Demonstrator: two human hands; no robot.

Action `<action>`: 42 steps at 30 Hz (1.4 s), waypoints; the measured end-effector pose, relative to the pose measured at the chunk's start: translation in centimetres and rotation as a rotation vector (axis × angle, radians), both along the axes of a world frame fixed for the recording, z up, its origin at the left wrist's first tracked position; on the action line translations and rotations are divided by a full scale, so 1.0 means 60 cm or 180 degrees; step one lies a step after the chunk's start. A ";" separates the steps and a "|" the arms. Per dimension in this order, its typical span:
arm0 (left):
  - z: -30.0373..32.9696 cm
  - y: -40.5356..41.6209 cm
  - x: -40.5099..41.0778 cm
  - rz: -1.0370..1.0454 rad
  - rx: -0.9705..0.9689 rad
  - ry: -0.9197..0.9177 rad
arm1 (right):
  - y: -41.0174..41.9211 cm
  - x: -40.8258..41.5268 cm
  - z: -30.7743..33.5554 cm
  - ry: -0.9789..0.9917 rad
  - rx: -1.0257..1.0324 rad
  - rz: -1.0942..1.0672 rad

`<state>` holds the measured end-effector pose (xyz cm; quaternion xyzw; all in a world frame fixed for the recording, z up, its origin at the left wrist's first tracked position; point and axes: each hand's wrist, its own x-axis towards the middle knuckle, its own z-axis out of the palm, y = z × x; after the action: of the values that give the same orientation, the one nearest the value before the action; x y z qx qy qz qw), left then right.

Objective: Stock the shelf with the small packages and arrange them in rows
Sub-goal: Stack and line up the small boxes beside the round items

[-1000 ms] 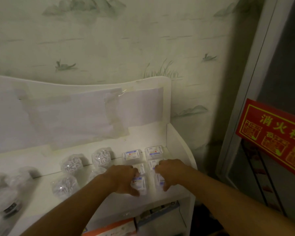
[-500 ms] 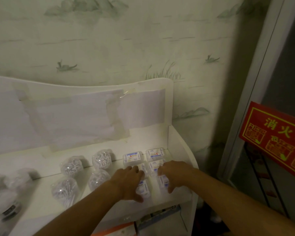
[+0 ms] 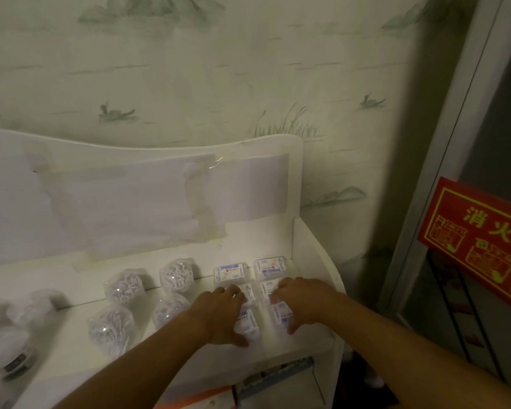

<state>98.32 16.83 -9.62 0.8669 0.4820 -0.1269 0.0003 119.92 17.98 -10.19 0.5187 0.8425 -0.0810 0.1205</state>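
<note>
Small clear packages with blue-and-white labels lie in two columns at the right end of the white shelf (image 3: 295,346). The two rear ones (image 3: 230,274) (image 3: 270,267) are uncovered. My left hand (image 3: 222,314) arches over the left column, fingers on the middle package and thumb in front of the front package (image 3: 248,323). My right hand (image 3: 304,302) spans the right column the same way, with its front package (image 3: 281,312) showing under the palm. The middle packages are mostly hidden by my fingers.
Round clear bags of white pieces (image 3: 177,276) (image 3: 111,326) sit in rows to the left. The shelf's side wall (image 3: 313,261) stands just right of the packages. A red sign (image 3: 478,246) hangs at the right. Boxes (image 3: 275,376) fill the lower shelf.
Both hands have slid a little farther back on the shelf, moving the front packages closer to the rear row. The view has shifted slightly.
</note>
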 end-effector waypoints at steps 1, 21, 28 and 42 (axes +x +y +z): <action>0.000 0.000 0.000 0.0006 -0.0005 0.0011 | 0.000 0.000 0.000 -0.0034 -0.0004 0.0003; 0.015 0.014 -0.006 -0.0021 -0.0151 0.0082 | -0.004 0.008 -0.008 -0.0031 -0.0043 0.0013; 0.016 0.020 -0.009 -0.0004 -0.0162 0.0018 | -0.010 0.007 -0.005 -0.0030 -0.0014 0.0007; 0.039 0.010 -0.035 -0.0113 -0.0128 0.0020 | -0.010 -0.014 0.026 0.0427 -0.0196 -0.0051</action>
<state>96.24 17.43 -7.27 0.8748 0.4639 -0.1392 0.0139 119.07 17.40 -8.61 0.5149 0.8416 -0.1425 0.0791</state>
